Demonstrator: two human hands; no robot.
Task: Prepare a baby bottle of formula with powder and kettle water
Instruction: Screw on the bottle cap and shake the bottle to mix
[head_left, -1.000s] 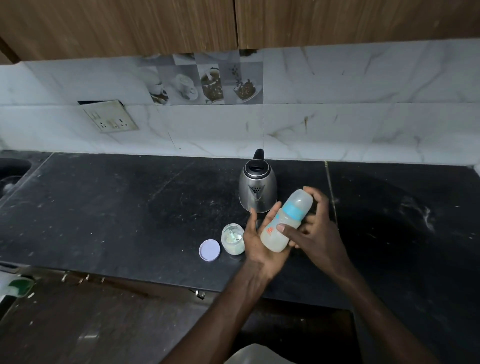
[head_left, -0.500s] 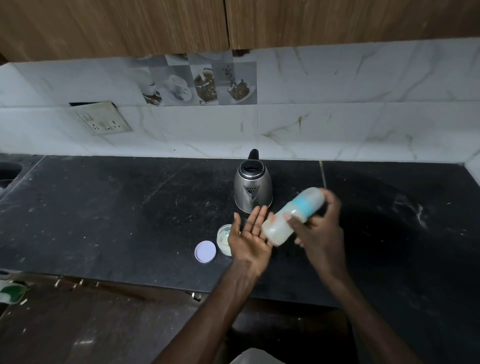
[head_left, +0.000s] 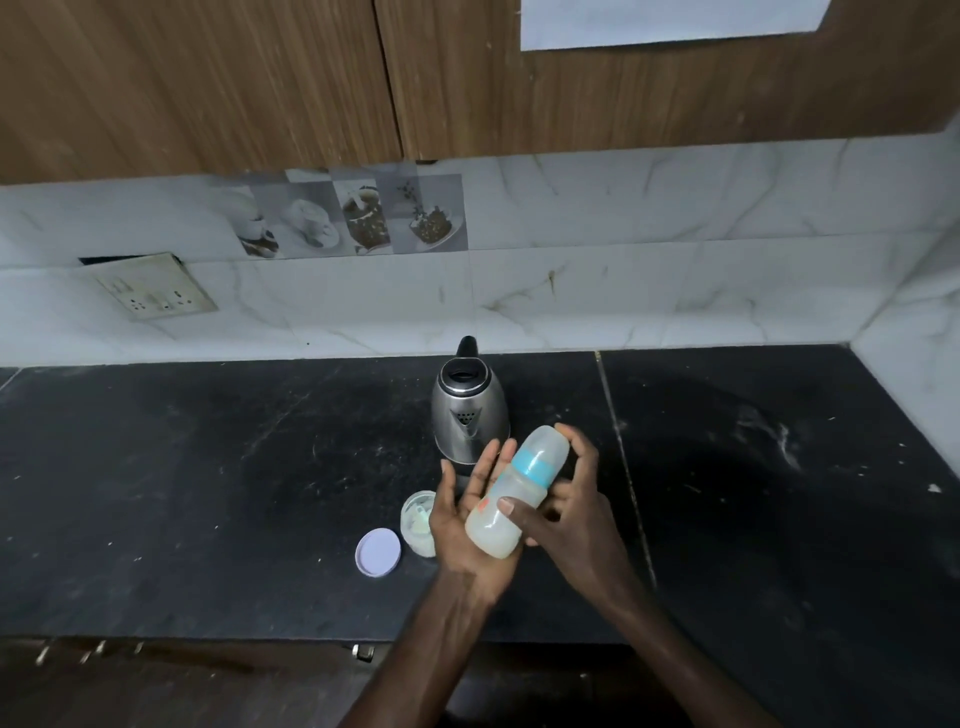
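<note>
Black stone countertop (head_left: 208, 493), dusty and scratched, runs across the kitchen below a white marble-patterned backsplash (head_left: 675, 260). Above its middle, close to the person, is a translucent plastic baby bottle (head_left: 511, 493) with a turquoise collar ring and a clear domed cap, cloudy whitish liquid showing through its lower body. Its long axis is tilted. The base is low, nearest the person and slightly left, and the capped end points up, away and to the right, toward the wall.

The right hand (head_left: 571, 514) grips the bottle: the thumb presses across the front of the body below the collar, the other fingers curl round the far side, and one fingertip reaches up beside the cap. The left hand (head_left: 467, 540) lies flat and palm-up under the bottle, fingers straight and pointing away, and the bottle's base and lower side rest against that palm.

Just left of the left hand, a small clear glass jar (head_left: 418, 522) holding pale powder stands open on the counter, partly hidden by the hand. Its round lilac plastic lid (head_left: 378, 552) lies flat just beside it, further left. Behind the hands a stainless steel electric kettle (head_left: 470, 415) with a black handle stands upright, spout facing the person.

On the wall to the left a beige switch-and-socket plate (head_left: 156, 293) hangs askew. A band of grey tiles with cup pictures (head_left: 353, 215) sits under the brown wooden cabinets (head_left: 208, 78), where a white sheet of paper (head_left: 665, 21) is fixed to one door.
</note>
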